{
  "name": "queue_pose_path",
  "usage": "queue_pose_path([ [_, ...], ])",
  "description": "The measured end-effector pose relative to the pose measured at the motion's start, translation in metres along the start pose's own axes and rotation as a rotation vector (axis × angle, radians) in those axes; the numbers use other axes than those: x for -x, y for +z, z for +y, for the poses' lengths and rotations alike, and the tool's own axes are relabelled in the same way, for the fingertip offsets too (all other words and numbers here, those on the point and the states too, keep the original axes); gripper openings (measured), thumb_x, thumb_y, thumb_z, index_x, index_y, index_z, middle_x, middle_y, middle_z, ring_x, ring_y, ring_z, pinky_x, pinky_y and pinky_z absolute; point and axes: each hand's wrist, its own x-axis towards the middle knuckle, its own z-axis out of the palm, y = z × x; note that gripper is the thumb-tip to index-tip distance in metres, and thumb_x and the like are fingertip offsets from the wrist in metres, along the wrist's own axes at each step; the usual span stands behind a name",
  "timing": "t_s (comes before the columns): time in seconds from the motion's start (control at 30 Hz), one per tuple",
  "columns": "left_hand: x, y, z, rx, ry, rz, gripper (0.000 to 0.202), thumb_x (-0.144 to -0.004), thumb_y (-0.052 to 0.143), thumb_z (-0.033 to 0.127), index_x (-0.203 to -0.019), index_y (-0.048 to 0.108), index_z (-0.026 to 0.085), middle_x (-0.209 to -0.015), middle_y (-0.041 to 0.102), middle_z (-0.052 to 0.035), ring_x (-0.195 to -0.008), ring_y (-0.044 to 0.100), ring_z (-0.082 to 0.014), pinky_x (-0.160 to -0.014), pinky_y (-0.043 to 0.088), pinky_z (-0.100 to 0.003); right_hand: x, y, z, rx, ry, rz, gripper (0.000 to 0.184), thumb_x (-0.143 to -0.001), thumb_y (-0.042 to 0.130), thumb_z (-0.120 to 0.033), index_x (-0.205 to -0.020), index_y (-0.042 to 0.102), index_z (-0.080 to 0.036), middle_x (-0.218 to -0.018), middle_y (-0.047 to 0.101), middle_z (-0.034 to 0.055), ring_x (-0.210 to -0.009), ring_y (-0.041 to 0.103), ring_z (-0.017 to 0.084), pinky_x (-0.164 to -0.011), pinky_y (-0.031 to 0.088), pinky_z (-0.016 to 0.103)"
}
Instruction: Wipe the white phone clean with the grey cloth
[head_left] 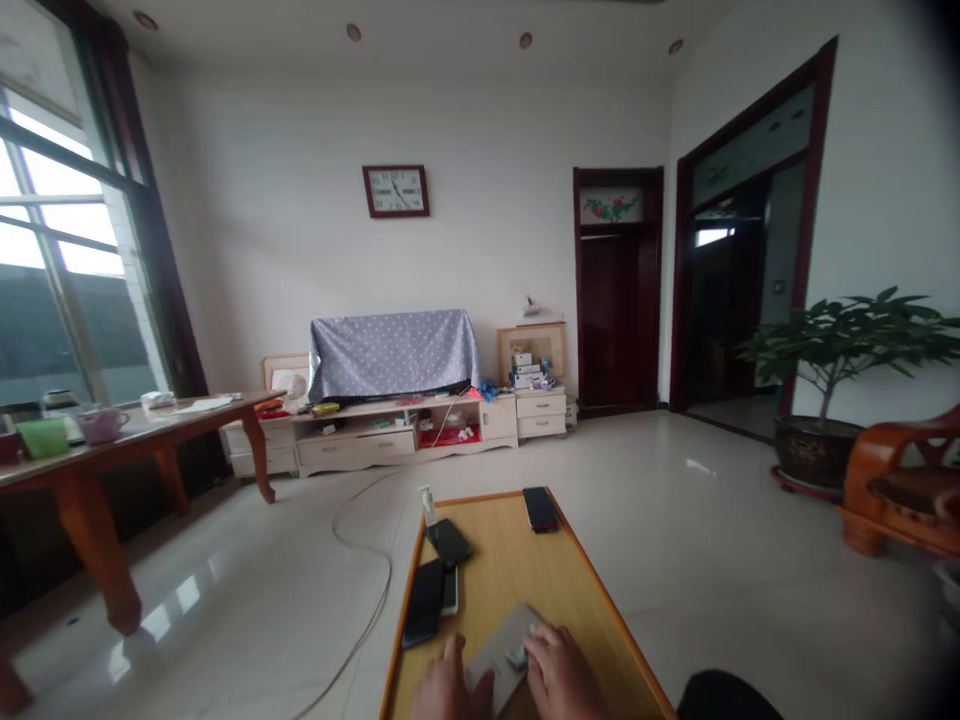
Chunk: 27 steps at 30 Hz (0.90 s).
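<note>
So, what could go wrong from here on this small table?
The pump bottle stands at the far left corner of the table; a bump might tip it. The black slab lies near the left edge, partly over a white-edged one, so a stray left hand could push it off. The flat grey item between that hand and the right hand might slide if pressed unevenly.

Head-worn view, facing far wall point(262, 200), hands point(562, 675) close below

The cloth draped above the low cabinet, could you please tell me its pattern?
The cloth is grey-blue with small pale spots, seen in the head view.
</note>
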Motion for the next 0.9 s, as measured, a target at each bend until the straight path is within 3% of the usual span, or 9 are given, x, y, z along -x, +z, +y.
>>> queue_pose_path([
  [0.1,0.014,0.007,-0.009,-0.033,0.122,0.103,0.067,-0.08,0.062,0.047,-0.141,0.049,0.02,-0.14,0.058,-0.0133,-0.131,0.052,-0.031,-0.107,0.041,-0.045,0.002,0.001,0.004,-0.045,0.061,-0.034,0.033,-0.09,0.048,-0.016,-0.11,0.073,-0.024,-0.113,0.07,0.0085,-0.106,0.064,0.024,-0.091,0.05,0.034],
  [0.23,0.017,0.015,-0.013,-0.047,0.131,0.102,0.08,-0.076,0.065,0.053,-0.145,0.043,0.018,-0.139,0.057,-0.0153,-0.132,0.048,-0.033,-0.106,0.037,-0.047,-0.004,-0.001,0.008,-0.07,0.154,-0.014,0.04,-0.091,0.045,-0.018,-0.124,0.067,-0.021,-0.12,0.07,0.0099,-0.113,0.062,0.024,-0.098,0.049,0.036],
  [0.37,0.016,0.017,-0.012,-0.056,0.133,0.076,0.075,-0.077,0.064,0.054,-0.141,0.047,0.019,-0.138,0.056,-0.0149,-0.13,0.046,-0.0323,-0.106,0.034,-0.045,-0.004,0.001,0.002,0.0,0.132,-0.14,0.045,-0.098,0.041,-0.027,-0.139,0.057,-0.016,-0.141,0.06,0.0147,-0.131,0.053,0.027,-0.109,0.042,0.042],
  [0.5,0.015,0.009,-0.008,-0.075,0.125,0.0,0.065,-0.078,0.062,0.059,-0.132,0.055,0.025,-0.131,0.058,-0.011,-0.125,0.047,-0.0315,-0.103,0.034,-0.044,0.001,0.003,-0.019,0.097,0.143,-0.311,0.05,-0.104,0.032,-0.039,-0.146,0.05,-0.019,-0.153,0.048,0.0137,-0.147,0.034,0.03,-0.12,0.021,0.056],
  [0.6,0.015,0.006,-0.006,-0.081,0.108,-0.032,0.054,-0.081,0.058,0.057,-0.126,0.057,0.027,-0.127,0.058,-0.0095,-0.123,0.048,-0.0301,-0.101,0.034,-0.042,0.011,0.002,-0.038,0.058,0.031,-0.427,0.052,-0.106,0.026,-0.044,-0.148,0.047,-0.023,-0.155,0.046,0.0108,-0.149,0.03,0.028,-0.122,0.008,0.058],
  [0.73,0.016,0.006,-0.008,-0.075,0.098,-0.045,0.047,-0.081,0.059,0.046,-0.125,0.057,0.027,-0.126,0.058,-0.0084,-0.12,0.048,-0.0285,-0.099,0.033,-0.04,0.014,-0.005,-0.044,-0.026,-0.123,-0.503,0.054,-0.106,0.022,-0.047,-0.152,0.043,-0.025,-0.157,0.044,0.0086,-0.151,0.026,0.027,-0.123,0.003,0.058],
  [0.9,0.019,0.003,-0.007,-0.069,0.112,-0.037,0.052,-0.078,0.061,0.058,-0.119,0.059,0.025,-0.123,0.057,-0.0095,-0.122,0.047,-0.0315,-0.101,0.033,-0.043,-0.01,-0.019,-0.021,0.106,0.129,-0.483,0.06,-0.106,0.015,-0.05,-0.151,0.044,-0.022,-0.159,0.039,0.0104,-0.153,0.017,0.03,-0.12,-0.001,0.064],
])
